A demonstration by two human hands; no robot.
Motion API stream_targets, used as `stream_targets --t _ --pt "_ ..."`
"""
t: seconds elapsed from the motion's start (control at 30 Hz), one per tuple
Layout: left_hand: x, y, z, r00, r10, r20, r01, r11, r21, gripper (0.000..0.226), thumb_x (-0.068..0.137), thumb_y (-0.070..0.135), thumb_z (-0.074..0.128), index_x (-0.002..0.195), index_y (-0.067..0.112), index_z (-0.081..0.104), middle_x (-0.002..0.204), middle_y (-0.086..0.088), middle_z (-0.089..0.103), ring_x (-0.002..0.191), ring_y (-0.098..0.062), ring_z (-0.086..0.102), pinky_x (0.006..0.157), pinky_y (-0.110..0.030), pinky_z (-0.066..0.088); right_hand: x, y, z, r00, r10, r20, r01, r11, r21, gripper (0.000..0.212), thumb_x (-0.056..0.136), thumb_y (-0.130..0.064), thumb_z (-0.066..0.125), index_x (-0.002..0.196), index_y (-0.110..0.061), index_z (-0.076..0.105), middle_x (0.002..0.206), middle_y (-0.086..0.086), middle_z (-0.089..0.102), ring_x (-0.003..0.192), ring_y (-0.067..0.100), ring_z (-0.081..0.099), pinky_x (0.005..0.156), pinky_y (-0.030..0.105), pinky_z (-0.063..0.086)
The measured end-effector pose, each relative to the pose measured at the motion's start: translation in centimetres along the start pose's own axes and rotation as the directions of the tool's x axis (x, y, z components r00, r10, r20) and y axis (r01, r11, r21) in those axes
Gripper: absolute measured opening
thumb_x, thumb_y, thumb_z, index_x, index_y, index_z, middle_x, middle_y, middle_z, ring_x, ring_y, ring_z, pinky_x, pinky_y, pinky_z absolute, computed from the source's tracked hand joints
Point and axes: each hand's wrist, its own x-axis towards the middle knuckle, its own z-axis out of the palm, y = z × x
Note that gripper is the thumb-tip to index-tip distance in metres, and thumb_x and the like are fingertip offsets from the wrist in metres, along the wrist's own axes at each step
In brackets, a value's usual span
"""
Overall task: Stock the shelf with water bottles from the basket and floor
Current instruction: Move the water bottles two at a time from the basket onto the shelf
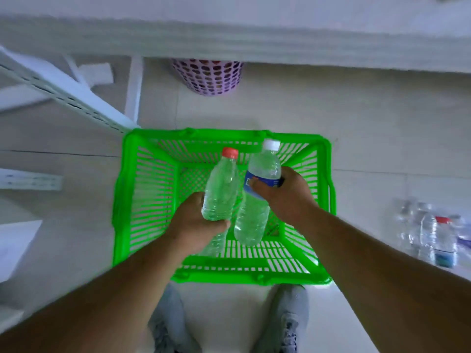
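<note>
I see left hand [197,222] fingers curled round red-capped bottle [221,189] | right hand [285,193] wrapped round white-capped bottle [260,179] | both above green basket [132,200], one each, presumably for shelf [229,39] | more bottles on floor [433,233].

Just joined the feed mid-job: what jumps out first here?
The bright green plastic basket on the pale tiled floor dominates the centre. Above it the left hand grips a clear red-capped water bottle and the right hand a white-capped, blue-labelled water bottle. More clear bottles lie far right.
</note>
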Motion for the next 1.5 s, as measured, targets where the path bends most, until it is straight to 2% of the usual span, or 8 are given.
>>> stream_targets --t 0.1,0.23,0.57,0.73,0.87,1.0,1.13,1.5 --pt "-6.4 5.0 -4.0 0.998 0.033 -0.046 -0.035 0.999 -0.037 0.039 0.063 0.011 0.088 0.086 0.027 0.061 0.073 0.018 0.07 0.063 0.013 0.062 0.06 -0.009 0.045 -5.7 -6.4 -4.7 0.998 -0.058 -0.039 0.061 0.996 0.071 0.042 0.07 -0.051 0.082 0.099 -0.023 0.07 0.078 -0.011 0.072 0.065 0.001 0.065 0.054 0.014 0.045" --pt "-15.7 12.0 -9.9 0.996 0.064 -0.06 -0.071 0.992 -0.108 0.05 0.066 0.008 0.087 0.11 0.016 0.064 0.096 0.001 0.074 0.085 -0.013 0.071 0.079 -0.03 0.055 -14.4 -16.2 -11.6 0.987 -0.155 -0.049 0.16 0.98 0.116 0.044 0.068 -0.048 0.084 0.099 -0.022 0.066 0.08 -0.013 0.07 0.068 -0.004 0.064 0.059 0.013 0.047" --pt "-38.3 24.8 -25.1 0.922 0.351 -0.161 -0.377 0.911 -0.17 0.047 0.066 0.019 0.086 0.103 0.035 0.062 0.095 0.017 0.073 0.086 0.002 0.068 0.075 -0.02 0.049 -38.2 -38.0 -24.6 0.876 -0.455 -0.158 0.467 0.884 0.042 0.055 0.066 -0.06 0.077 0.112 -0.033 0.061 0.098 -0.018 0.07 0.089 0.003 0.065 0.081 0.035 0.056" --pt "-47.8 29.2 -31.0 0.843 0.5 -0.199 -0.534 0.825 -0.184 0.052 0.062 0.027 0.084 0.105 0.043 0.06 0.102 0.016 0.073 0.096 -0.001 0.067 0.084 -0.03 0.053 -49.0 -45.5 -28.4 0.79 -0.552 -0.267 0.564 0.825 -0.035 0.056 0.066 -0.067 0.073 0.113 -0.038 0.061 0.099 -0.024 0.07 0.09 -0.006 0.064 0.08 0.029 0.054" --pt "-53.4 32.5 -34.1 0.776 0.588 -0.227 -0.624 0.767 -0.148 0.056 0.06 0.04 0.081 0.111 0.045 0.058 0.104 0.02 0.072 0.096 0.003 0.067 0.086 -0.031 0.055 -54.8 -49.4 -31.0 0.731 -0.589 -0.344 0.623 0.782 -0.014 0.05 0.069 -0.062 0.075 0.108 -0.034 0.062 0.093 -0.014 0.072 0.086 0.008 0.068 0.08 0.041 0.057" --pt "-57.1 35.5 -35.6 0.722 0.638 -0.268 -0.683 0.719 -0.129 0.058 0.062 0.033 0.083 0.114 0.033 0.059 0.104 0.015 0.073 0.097 -0.003 0.068 0.088 -0.034 0.055 -58.5 -51.9 -33.7 0.667 -0.638 -0.384 0.684 0.729 -0.023 0.044 0.072 -0.057 0.076 0.107 -0.035 0.063 0.09 -0.018 0.071 0.082 0.001 0.065 0.071 0.027 0.053" --pt "-59.5 38.0 -35.2 0.691 0.661 -0.294 -0.713 0.689 -0.126 0.053 0.068 0.024 0.085 0.113 0.034 0.059 0.099 0.02 0.073 0.09 0.004 0.068 0.074 -0.017 0.053 -60.2 -53.1 -36.3 0.626 -0.671 -0.398 0.718 0.694 -0.041 0.039 0.073 -0.055 0.076 0.105 -0.038 0.062 0.089 -0.021 0.069 0.081 -0.003 0.063 0.067 0.021 0.05" --pt "-60.5 45.5 -30.2 0.712 0.567 -0.414 -0.666 0.731 -0.145 0.051 0.066 0.018 0.084 0.108 0.034 0.059 0.092 0.014 0.073 0.078 0.007 0.066 0.075 -0.026 0.053 -57.9 -52.1 -43.7 0.636 -0.683 -0.36 0.725 0.688 -0.026 0.046 0.069 -0.056 0.076 0.107 -0.035 0.062 0.093 -0.019 0.069 0.08 -0.002 0.065 0.068 0.019 0.051"
